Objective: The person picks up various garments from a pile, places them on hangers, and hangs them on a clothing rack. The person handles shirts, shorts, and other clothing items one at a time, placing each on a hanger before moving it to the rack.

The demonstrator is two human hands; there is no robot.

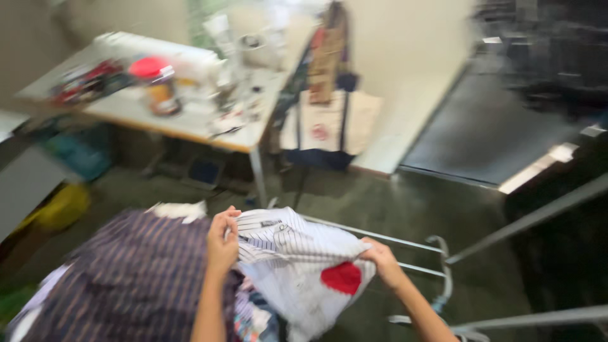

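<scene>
My left hand pinches the collar end of a white pinstriped shirt that bears a red patch. My right hand grips the same shirt at its right edge, so the cloth is stretched between both hands. The shirt lies over the rails of a metal drying rack. To the left of it, a dark purple striped garment hangs on the rack. The whole view is blurred by motion.
A white table stands at the back left, cluttered with small items and a jar with a red lid. Tote bags hang beside it against the wall. A dark doorway opens at right. The floor is dark green.
</scene>
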